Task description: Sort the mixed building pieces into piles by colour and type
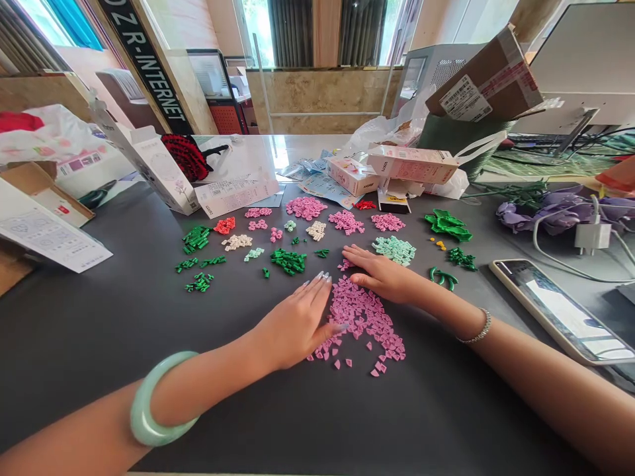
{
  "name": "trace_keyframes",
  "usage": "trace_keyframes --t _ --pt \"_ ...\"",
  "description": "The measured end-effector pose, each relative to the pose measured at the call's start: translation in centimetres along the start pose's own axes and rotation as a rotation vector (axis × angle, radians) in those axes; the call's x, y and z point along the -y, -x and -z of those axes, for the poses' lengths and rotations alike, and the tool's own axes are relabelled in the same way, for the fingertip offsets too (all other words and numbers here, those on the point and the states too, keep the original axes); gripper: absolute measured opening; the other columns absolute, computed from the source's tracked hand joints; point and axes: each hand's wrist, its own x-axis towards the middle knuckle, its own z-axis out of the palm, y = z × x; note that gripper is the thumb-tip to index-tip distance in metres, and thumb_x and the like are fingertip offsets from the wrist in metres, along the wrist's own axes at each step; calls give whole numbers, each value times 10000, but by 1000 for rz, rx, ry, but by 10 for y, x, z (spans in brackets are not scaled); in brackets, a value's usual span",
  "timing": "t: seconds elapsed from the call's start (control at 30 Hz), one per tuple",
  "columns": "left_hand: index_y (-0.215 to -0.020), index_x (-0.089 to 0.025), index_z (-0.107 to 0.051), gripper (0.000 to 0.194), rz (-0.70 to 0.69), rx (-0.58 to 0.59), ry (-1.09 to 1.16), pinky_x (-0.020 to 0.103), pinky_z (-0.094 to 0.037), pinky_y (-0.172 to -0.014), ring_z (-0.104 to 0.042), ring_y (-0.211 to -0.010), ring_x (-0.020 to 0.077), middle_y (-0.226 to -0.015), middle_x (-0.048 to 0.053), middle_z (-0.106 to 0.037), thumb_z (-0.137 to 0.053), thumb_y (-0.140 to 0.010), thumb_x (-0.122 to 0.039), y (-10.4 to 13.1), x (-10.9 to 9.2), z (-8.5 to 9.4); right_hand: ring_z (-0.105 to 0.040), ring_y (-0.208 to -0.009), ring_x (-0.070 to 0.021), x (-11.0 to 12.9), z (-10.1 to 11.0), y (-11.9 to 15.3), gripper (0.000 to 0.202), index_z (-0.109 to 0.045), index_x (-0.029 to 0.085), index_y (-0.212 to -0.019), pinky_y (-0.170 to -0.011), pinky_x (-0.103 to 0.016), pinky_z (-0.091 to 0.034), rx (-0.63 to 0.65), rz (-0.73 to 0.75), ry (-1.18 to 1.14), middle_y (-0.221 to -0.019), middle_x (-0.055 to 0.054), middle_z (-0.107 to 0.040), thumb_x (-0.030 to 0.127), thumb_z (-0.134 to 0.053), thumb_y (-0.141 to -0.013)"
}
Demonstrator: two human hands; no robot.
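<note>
A loose pile of small pink building-block pieces (364, 311) spreads over the dark tabletop in front of me. At its left side rests my left hand (302, 320), fingers stretched and thumb apart, touching the pieces' edge. My right hand (377, 272) lies flat at the pile's far end, fingers extended to the left over a few pink pieces. Neither hand grips anything that I can see. Beyond my right fingers sits a heap of mint-green pieces (394, 250). Dark green pieces (288, 261) lie past my left fingertips.
Sorted heaps of pink pieces (306, 207), cream pieces (238, 242) and red pieces (225, 225) lie farther back. Opened boxes (414, 163) and a bag stand behind them. At right are a phone (565, 311), a charger (592, 236) and purple flowers (565, 208); a white box (49, 221) is at left.
</note>
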Motion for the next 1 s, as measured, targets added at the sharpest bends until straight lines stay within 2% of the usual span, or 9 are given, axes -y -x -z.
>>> trace_keyframes --t 0.1,0.37,0.57,0.67,0.8,0.9,1.0 --pt "-1421 31 -277 892 -8 34 44 424 -280 -1159 -228 -1419 271 -1492 232 -305 -87 -903 -670 0 -1 3 -192 -1428 -261 5 -1 8 798 -327 135 -1462 -1156 -526 -215 30 64 -54 -1518 -151 -284 689 -287 -889" --pt "-1449 17 -215 879 -101 92 239 386 -201 -1182 -188 -1431 259 -1522 221 -240 -204 -906 -674 -2 0 4 -151 -1436 -273 25 -2 31 894 -277 82 -1477 -1162 -509 -187 105 139 -146 -1528 -168 -252 724 -299 -855" --pt "-1466 -25 -194 848 -96 89 419 373 -211 -1177 -217 -1426 251 -1531 190 -243 -277 -910 -661 0 3 5 -228 -1419 -282 23 1 37 903 -255 57 -1481 -1155 -492 -217 67 128 -216 -1525 -195 -252 718 -272 -865" --pt "-1470 -65 -205 813 -70 48 503 391 -245 -1167 -260 -1413 238 -1526 164 -274 -283 -915 -654 -1 7 6 -204 -1427 -273 18 1 28 896 -224 82 -1493 -1164 -506 -171 39 142 -232 -1538 -183 -220 721 -254 -866" --pt "-1457 -94 -254 748 -43 -35 570 425 -283 -1152 -314 -1391 230 -1508 140 -325 -298 -930 -623 -2 12 3 -195 -1431 -269 15 -2 16 860 -189 142 -1508 -1165 -546 -103 85 181 -241 -1545 -152 -226 715 -255 -871" --pt "-1408 -85 -359 691 -59 -110 618 418 -319 -1135 -386 -1352 231 -1454 147 -418 -314 -941 -592 -1 13 2 -273 -1406 -281 17 -3 14 832 -187 194 -1510 -1153 -590 -63 100 208 -256 -1532 -127 -281 715 -270 -868" --pt "-1304 -93 -495 662 -98 -246 674 408 -384 -1089 -484 -1274 235 -1341 144 -550 -242 -951 -591 1 11 5 -315 -1386 -294 20 0 16 846 -211 175 -1505 -1156 -587 -62 103 225 -280 -1520 -134 -307 723 -262 -863"
